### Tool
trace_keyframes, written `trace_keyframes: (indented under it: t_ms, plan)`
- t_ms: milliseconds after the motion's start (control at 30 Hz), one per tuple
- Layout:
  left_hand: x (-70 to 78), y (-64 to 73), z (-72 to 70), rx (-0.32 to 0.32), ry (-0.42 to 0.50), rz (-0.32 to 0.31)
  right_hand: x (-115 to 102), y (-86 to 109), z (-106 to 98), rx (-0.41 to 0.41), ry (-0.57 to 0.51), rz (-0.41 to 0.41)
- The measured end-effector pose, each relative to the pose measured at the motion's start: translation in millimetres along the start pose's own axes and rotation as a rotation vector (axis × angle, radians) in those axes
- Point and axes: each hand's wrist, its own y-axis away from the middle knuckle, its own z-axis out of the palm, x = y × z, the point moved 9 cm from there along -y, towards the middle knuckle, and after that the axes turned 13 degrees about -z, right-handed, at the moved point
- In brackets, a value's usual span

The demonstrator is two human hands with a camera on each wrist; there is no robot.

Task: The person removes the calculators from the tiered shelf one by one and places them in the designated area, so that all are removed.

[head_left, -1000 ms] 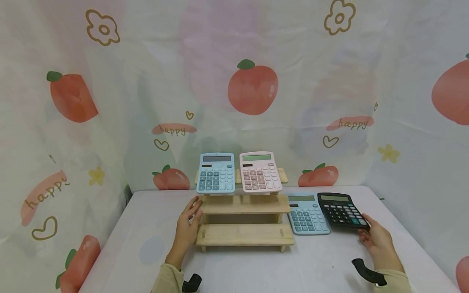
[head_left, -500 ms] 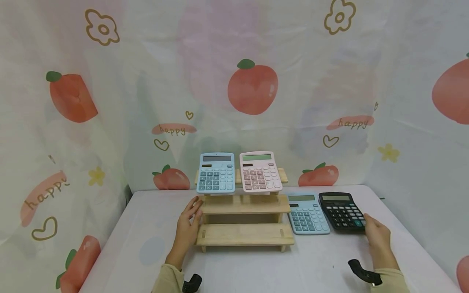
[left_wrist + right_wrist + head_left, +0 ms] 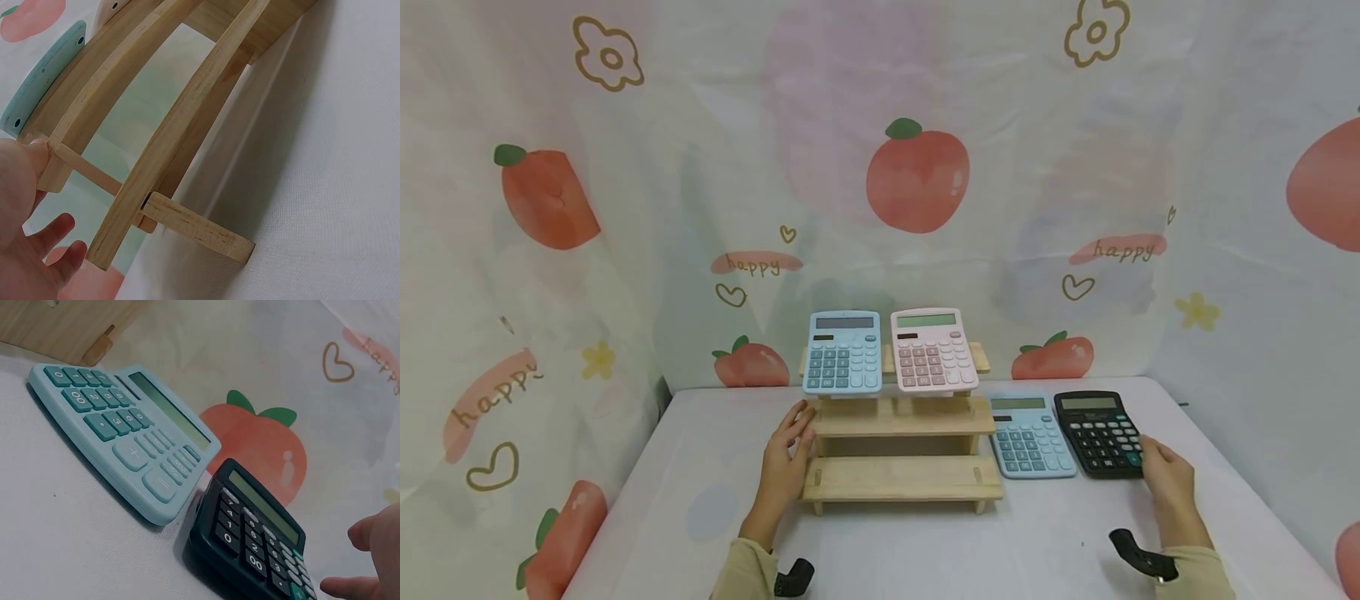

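Observation:
A three-step wooden rack (image 3: 902, 481) stands on the table, with a light blue calculator (image 3: 842, 354) and a pink calculator (image 3: 934, 352) leaning side by side on its top step. My left hand (image 3: 784, 467) holds the left end of the middle step, thumb at the board; its lower fingers (image 3: 69, 259) hang loose beneath. To the right of the rack lie a second light blue calculator (image 3: 1032, 440) and a black calculator (image 3: 1101, 437). My right hand (image 3: 1171, 483) is beside the black calculator's right edge, its fingertips (image 3: 331, 585) right at the edge and spread apart.
The white tabletop (image 3: 925, 558) runs back to a fruit-print curtain (image 3: 820, 167), which also hangs at both sides. Black straps (image 3: 1142, 557) show at both wrists. The rack's lower two steps bear nothing.
The black calculator has turned straighter and come down flat beside the blue one. My right hand has shifted left along with it, its fingers loosening. The left hand has stayed put.

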Motion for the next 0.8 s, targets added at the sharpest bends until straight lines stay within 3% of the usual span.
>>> trace_keyframes:
  t_ms: [267,433,567,800]
  plan:
    - [0.0,-1.1,0.2,-0.004,0.004,0.005,-7.0,2.5,2.0,-0.017,0.026,-0.018]
    - [2.0,-1.3,0.1,0.001,0.001,0.018,-15.5,6.2,-1.7,0.012,0.125,-0.034]
    - [2.1,-1.0,-0.2,-0.001,0.009,0.016,-25.7,10.2,-1.8,0.051,0.174,-0.075]
    - [2.0,0.1,-1.1,0.001,0.01,0.019,-47.7,13.6,8.1,0.056,0.13,-0.185]
